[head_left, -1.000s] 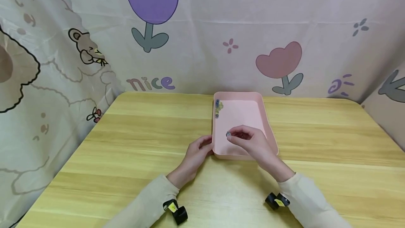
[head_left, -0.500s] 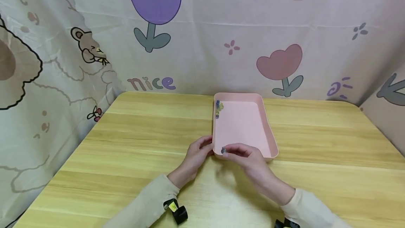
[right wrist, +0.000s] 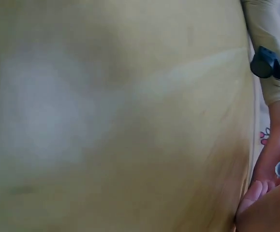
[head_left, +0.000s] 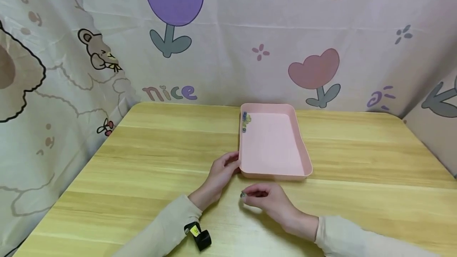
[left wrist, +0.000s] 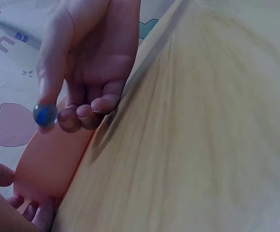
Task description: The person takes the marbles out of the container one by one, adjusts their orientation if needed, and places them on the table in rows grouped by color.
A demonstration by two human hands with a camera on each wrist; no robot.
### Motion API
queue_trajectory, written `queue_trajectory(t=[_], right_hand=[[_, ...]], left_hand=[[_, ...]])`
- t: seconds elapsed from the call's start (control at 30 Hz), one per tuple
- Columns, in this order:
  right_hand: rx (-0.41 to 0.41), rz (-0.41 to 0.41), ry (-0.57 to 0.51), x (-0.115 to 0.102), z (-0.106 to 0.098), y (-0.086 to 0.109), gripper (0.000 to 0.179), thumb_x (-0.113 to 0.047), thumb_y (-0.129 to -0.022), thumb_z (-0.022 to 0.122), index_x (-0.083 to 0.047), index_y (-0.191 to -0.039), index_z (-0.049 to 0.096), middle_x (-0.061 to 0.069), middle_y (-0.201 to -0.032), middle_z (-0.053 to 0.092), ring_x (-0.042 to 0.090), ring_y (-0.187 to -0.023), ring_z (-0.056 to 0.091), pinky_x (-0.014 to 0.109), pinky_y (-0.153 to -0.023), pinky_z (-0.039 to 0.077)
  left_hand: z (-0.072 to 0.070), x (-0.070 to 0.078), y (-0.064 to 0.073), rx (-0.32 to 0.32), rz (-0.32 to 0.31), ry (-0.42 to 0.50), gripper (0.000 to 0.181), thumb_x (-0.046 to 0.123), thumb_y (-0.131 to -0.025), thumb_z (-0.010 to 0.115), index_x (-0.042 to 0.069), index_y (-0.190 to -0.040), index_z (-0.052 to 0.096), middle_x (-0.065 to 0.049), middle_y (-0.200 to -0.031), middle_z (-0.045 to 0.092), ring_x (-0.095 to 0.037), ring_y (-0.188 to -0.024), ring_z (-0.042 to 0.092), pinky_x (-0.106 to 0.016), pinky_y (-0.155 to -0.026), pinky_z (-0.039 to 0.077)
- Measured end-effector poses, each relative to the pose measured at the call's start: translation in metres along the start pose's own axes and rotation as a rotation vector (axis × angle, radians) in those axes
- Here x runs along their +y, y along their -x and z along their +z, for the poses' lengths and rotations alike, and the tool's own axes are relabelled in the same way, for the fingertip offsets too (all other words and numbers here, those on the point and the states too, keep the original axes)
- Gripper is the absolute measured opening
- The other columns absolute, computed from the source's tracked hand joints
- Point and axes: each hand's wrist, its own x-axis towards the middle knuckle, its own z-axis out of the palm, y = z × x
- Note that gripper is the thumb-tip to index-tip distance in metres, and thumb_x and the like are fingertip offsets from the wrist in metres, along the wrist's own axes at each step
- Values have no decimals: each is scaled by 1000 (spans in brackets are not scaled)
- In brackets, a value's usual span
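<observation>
A clear glass marble with a blue core (left wrist: 45, 115) is pinched between the thumb and forefinger of my right hand (head_left: 273, 203). That hand is above the table just in front of the pink tray (head_left: 275, 150), apart from it. My left hand (head_left: 219, 175) touches the outside of the tray's left wall near its front corner, with the fingertips low on the wall in the left wrist view. Several small blue and yellowish marbles (head_left: 244, 122) lie inside the tray along its left wall, towards the back.
The wooden table (head_left: 171, 142) runs back to a printed cloth (head_left: 228, 50) that hangs behind it and at both sides. A black wrist camera (head_left: 200, 236) sits on my left sleeve.
My right hand has moved from above the tray out over its front edge and down towards the table, still pinching the marble. The left hand stays at the tray's corner.
</observation>
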Motion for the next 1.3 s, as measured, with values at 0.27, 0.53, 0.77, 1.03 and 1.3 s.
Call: queue_trajectory(t=[0.27, 0.53, 0.77, 1.03, 1.3], right_hand=[[57, -68, 172, -2, 8, -8, 17, -8, -80, 77, 3, -92, 74, 7, -85, 71, 12, -76, 61, 22, -63, 53], [91, -209, 329, 2, 17, -15, 14, -7, -77, 79, 1, -88, 76, 3, -80, 69, 11, -73, 62, 21, -62, 53], [29, -207, 391, -2, 11, -19, 10, -8, -79, 78, -1, -85, 77, 0, -75, 70, 6, -67, 59, 20, -58, 51], [-3, -223, 400, -2, 8, -20, 4, -4, -78, 76, -1, -80, 76, -6, -69, 66, 2, -61, 56, 20, -54, 49], [2, -175, 413, -5, 9, -20, 6, -6, -78, 77, -2, -83, 76, -4, -70, 66, 5, -63, 56, 20, -56, 49]], left_hand=[[-1, -2, -3, -5, 6, 1, 39, 4, -97, 53, -8, -134, 48, -21, -127, 54, -29, -114, 54, -34, -97, 48], [-2, -3, -3, 13, 11, -1, 37, 2, -97, 53, -9, -132, 50, -21, -125, 57, -27, -109, 57, -34, -94, 50], [1, -1, -4, 12, 1, 5, 37, 4, -98, 52, -8, -132, 50, -21, -128, 56, -26, -109, 57, -35, -95, 50], [1, -2, -3, 15, 6, 21, 36, 3, -97, 53, -8, -131, 51, -21, -126, 57, -25, -108, 57, -34, -94, 50], [1, -3, -3, 10, 9, 23, 37, 5, -98, 53, -9, -132, 50, -21, -129, 55, -27, -111, 56, -34, -95, 50]])
